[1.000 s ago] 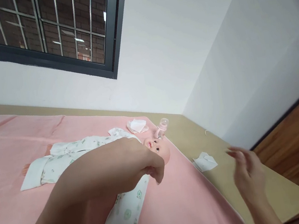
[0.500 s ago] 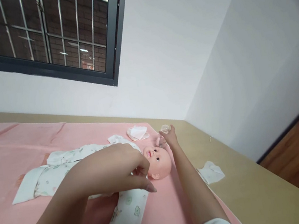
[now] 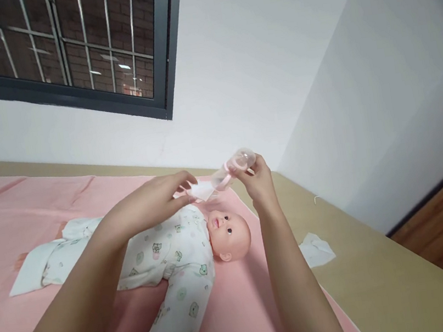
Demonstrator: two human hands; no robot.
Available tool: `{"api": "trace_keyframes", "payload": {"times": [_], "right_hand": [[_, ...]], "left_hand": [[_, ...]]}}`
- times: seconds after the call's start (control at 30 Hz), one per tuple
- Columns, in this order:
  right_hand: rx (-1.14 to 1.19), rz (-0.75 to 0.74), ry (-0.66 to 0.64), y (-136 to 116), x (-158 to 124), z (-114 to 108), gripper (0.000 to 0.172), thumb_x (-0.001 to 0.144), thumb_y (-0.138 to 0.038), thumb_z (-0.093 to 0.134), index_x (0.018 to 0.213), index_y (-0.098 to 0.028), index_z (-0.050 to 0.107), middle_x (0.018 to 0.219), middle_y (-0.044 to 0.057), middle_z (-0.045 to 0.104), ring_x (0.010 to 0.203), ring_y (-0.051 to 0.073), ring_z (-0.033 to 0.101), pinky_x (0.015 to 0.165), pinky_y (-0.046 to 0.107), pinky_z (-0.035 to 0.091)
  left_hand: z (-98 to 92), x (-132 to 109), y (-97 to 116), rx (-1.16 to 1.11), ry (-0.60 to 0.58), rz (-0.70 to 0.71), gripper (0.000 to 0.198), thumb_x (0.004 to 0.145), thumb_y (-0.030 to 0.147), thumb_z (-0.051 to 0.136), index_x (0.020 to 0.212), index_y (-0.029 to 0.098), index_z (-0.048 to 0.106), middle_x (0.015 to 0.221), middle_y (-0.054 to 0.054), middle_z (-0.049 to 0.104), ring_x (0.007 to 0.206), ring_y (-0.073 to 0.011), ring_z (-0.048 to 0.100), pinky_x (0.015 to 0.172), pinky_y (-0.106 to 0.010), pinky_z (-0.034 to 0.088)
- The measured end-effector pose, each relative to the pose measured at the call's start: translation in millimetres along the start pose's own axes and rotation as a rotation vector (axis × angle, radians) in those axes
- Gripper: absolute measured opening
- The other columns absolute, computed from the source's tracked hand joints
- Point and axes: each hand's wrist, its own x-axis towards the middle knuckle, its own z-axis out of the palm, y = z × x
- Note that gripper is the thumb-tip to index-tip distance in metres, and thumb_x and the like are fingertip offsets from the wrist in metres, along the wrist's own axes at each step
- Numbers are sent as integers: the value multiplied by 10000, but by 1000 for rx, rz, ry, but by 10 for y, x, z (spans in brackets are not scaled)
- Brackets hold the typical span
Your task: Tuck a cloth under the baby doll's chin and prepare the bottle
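Note:
My right hand (image 3: 257, 180) is closed round a clear baby bottle (image 3: 234, 167) with a pink collar, held tilted above the far edge of the pink sheet. My left hand (image 3: 167, 195) is empty, its fingers curved and apart, to the left of the bottle. White tissue (image 3: 203, 189) shows between its fingertips and the bottle; whether the fingers touch it I cannot tell. Below both hands a baby doll (image 3: 229, 234) lies on its back in a white suit with green bear prints. My left forearm hides part of its body and legs.
The pink sheet (image 3: 234, 308) covers most of the tan surface (image 3: 370, 271). A crumpled white tissue (image 3: 316, 249) lies on the tan part at the right. White walls and a barred window (image 3: 103, 45) stand behind.
My right hand has lifted the bottle up from beside the doll's head. My left hand has moved away from over the doll's chest, up toward the bottle, and its fingers have spread.

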Motion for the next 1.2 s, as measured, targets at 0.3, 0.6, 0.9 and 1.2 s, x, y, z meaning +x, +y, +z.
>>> {"api": "trace_keyframes", "payload": {"times": [0.3, 0.6, 0.9, 1.2], "right_hand": [[183, 18, -372, -574, -453, 301, 551, 605, -453, 804, 1050, -234, 563, 1104, 42, 643, 1020, 204, 597, 913, 377, 487], [223, 36, -389, -586, -498, 372, 587, 616, -468, 794, 1105, -241, 561, 1154, 50, 615, 1041, 203, 583, 884, 366, 509], [192, 49, -400, -498, -453, 362, 535, 602, -484, 798, 1043, -236, 624, 1055, 45, 656, 947, 201, 614, 837, 360, 521], [238, 102, -435, -508, -425, 319, 538, 569, -448, 824, 1019, -230, 625, 1015, 40, 676, 935, 210, 623, 799, 354, 521]], "left_hand": [[122, 129, -25, -147, 227, 24, 536, 768, 341, 623, 1277, 262, 473, 1179, -60, 609, 1075, -237, 579, 856, -345, 485], [169, 158, 68, -14, 214, -30, 306, 670, 227, 587, 974, 207, 616, 875, -19, 671, 754, -211, 603, 605, -265, 408], [199, 204, 33, 95, 227, 17, 407, 612, 110, 464, 954, 229, 650, 782, 13, 658, 666, -171, 552, 557, -248, 334], [186, 198, 15, 125, 239, 30, 482, 618, 101, 465, 1035, 245, 659, 905, -6, 698, 812, -214, 619, 650, -261, 411]]}}
